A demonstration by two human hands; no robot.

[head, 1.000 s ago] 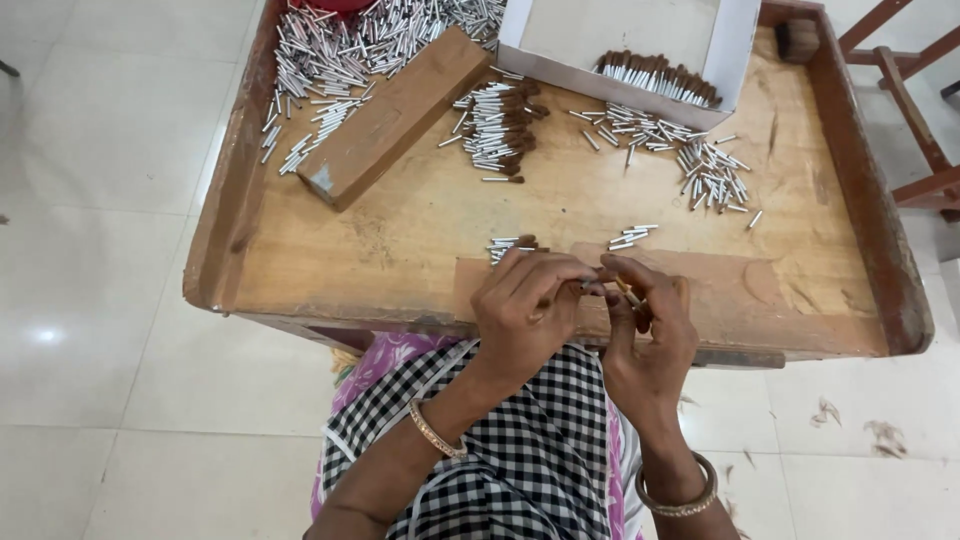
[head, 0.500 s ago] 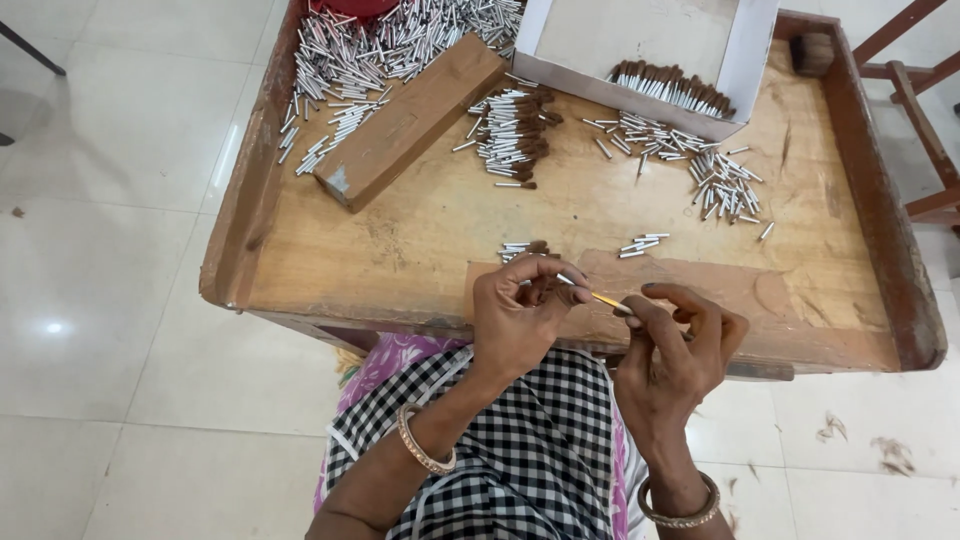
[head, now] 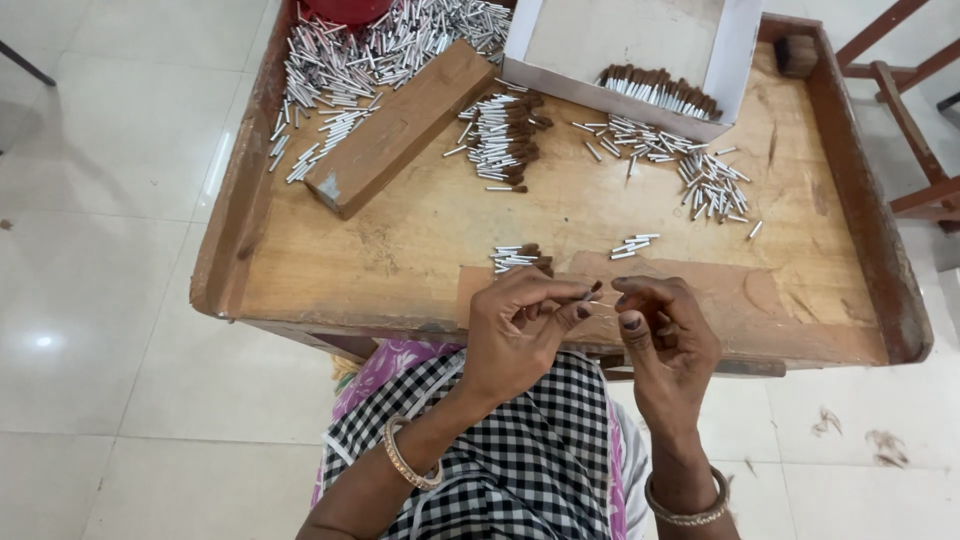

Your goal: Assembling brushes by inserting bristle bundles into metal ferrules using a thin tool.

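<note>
We pinch a small brown-tipped silver tube (head: 590, 292) between the thumb and forefinger of our left hand (head: 520, 325), the fingers closed tightly on it, just above the near edge of the worn wooden tray table (head: 420, 225). Our right hand (head: 665, 335) is raised just beside it, its thumb and fingertips drawn together around something thin and pale that runs toward the tube; it is too fine for us to say what it is. The two hands are almost touching at the fingertips. Just beyond our left hand a little cluster of silver tubes with brown ends (head: 518, 258) lies on the wood, and near it, to the right, a smaller bunch of plain silver tubes (head: 633, 246). Farther out we see a stacked heap of brown-tipped tubes (head: 502, 135) in the middle, a loose scatter of short silver tubes (head: 700, 175) to the right, and a long brown wooden block (head: 400, 125) lying at a slant to the left. Behind the block a big pile of bare silver tubes (head: 370, 50) fills the far corner. An open white cardboard box (head: 735, 60) at the far edge holds a row of finished brown-tipped pieces (head: 655, 90). We wear a metal bangle (head: 405, 460) on the left wrist and another bangle (head: 690, 505) on the right, over a black-and-white checked cloth (head: 520, 450).
</note>
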